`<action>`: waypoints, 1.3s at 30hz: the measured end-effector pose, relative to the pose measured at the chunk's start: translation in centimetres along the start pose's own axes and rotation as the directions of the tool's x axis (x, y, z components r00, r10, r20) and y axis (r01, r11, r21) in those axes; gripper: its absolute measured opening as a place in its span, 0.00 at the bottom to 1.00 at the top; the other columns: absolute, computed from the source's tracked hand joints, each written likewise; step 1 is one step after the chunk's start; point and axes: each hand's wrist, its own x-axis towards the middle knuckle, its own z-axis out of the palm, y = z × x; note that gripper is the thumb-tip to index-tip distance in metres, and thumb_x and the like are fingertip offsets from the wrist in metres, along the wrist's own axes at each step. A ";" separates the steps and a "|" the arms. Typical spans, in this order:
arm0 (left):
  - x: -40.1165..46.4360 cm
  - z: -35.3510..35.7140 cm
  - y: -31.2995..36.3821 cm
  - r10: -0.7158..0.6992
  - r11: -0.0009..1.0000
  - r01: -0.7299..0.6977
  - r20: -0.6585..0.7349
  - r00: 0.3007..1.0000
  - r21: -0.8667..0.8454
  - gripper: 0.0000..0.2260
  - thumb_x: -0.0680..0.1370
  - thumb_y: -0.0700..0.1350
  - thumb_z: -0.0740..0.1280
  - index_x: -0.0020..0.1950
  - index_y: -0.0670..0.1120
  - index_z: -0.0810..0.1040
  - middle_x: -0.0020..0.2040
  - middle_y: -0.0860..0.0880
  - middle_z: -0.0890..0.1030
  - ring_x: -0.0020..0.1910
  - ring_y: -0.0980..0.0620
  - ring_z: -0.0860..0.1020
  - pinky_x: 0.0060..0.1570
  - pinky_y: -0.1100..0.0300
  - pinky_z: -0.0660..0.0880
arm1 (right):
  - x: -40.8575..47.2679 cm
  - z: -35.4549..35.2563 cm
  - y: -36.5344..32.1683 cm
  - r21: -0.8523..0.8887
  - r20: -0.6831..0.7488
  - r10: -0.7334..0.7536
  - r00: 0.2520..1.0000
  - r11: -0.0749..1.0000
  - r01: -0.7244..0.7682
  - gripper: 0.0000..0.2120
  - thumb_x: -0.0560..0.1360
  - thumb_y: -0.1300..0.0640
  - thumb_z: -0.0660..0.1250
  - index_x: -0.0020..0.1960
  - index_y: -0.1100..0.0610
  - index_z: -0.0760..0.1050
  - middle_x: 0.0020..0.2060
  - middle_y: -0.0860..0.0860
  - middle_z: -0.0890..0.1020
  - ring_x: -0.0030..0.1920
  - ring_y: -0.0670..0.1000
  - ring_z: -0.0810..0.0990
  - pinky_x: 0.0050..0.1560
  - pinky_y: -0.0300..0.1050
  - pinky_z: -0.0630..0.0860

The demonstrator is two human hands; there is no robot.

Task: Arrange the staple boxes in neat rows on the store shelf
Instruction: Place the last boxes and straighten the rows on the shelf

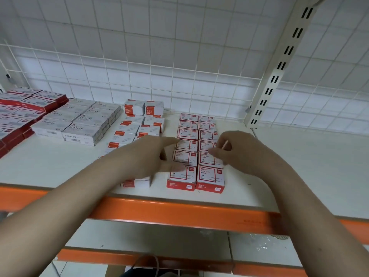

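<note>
Two neat columns of small red-and-white boxes (196,148) run from front to back on the white shelf (299,166). My left hand (151,154) lies flat beside the left column, fingers spread, its index fingertip touching a box in the middle. My right hand (237,150) hovers over the right column with curled fingers pinching a thin pale stick. To the left stand white boxes with orange labels (139,124), partly hidden by my left hand, and grey STAPLES boxes (79,120) in rows.
Red-and-grey boxes (18,114) are stacked at the far left. A white wire grid (179,80) backs the shelf, and a slotted upright post (279,66) rises at the right. The shelf's orange front rail (179,212) runs below my arms, with another shelf underneath.
</note>
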 end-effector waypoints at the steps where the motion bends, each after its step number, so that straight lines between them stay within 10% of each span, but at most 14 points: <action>1: 0.1 -0.6 -0.3 -0.011 1.000 0.011 -0.026 1.000 -0.011 0.30 0.71 0.61 0.65 0.72 0.57 0.62 0.47 0.56 0.79 0.46 0.59 0.76 0.47 0.64 0.71 | 0.7 -0.1 -0.5 -0.006 -0.021 -0.012 1.000 1.000 0.012 0.12 0.75 0.45 0.64 0.46 0.55 0.74 0.42 0.47 0.79 0.44 0.47 0.79 0.44 0.41 0.74; 10: 4.6 -7.5 -7.2 -0.291 0.949 0.315 -0.372 0.881 0.004 0.24 0.78 0.54 0.62 0.70 0.44 0.68 0.66 0.43 0.74 0.63 0.44 0.72 0.59 0.54 0.68 | 11.3 1.4 -5.0 0.106 -0.019 -0.078 0.997 0.991 0.079 0.21 0.76 0.50 0.65 0.65 0.58 0.71 0.55 0.55 0.79 0.50 0.52 0.78 0.50 0.40 0.69; 17: 8.2 -9.5 -9.4 -0.172 0.938 0.184 -0.065 0.983 0.293 0.33 0.74 0.54 0.68 0.74 0.44 0.61 0.73 0.46 0.65 0.71 0.45 0.64 0.67 0.52 0.61 | 16.6 3.1 -8.8 0.031 0.124 -0.083 0.989 0.996 0.079 0.36 0.76 0.50 0.66 0.76 0.57 0.51 0.75 0.53 0.57 0.73 0.52 0.59 0.69 0.43 0.57; 25: 10.4 -10.4 -11.7 -0.076 0.971 0.077 -0.016 0.997 0.227 0.21 0.77 0.44 0.65 0.69 0.40 0.68 0.66 0.44 0.73 0.64 0.45 0.71 0.61 0.55 0.66 | 17.8 3.4 -10.1 0.110 0.110 0.025 0.994 0.993 -0.038 0.25 0.73 0.62 0.68 0.68 0.62 0.65 0.47 0.54 0.76 0.41 0.51 0.77 0.39 0.40 0.74; 39: 11.5 -9.4 -12.3 -0.033 0.984 0.043 -0.061 0.998 0.171 0.18 0.78 0.44 0.63 0.66 0.38 0.69 0.62 0.43 0.75 0.60 0.45 0.73 0.56 0.57 0.68 | 17.5 3.0 -9.8 0.238 0.165 0.091 0.982 0.963 -0.129 0.24 0.75 0.62 0.67 0.69 0.62 0.66 0.53 0.59 0.78 0.45 0.54 0.82 0.52 0.47 0.80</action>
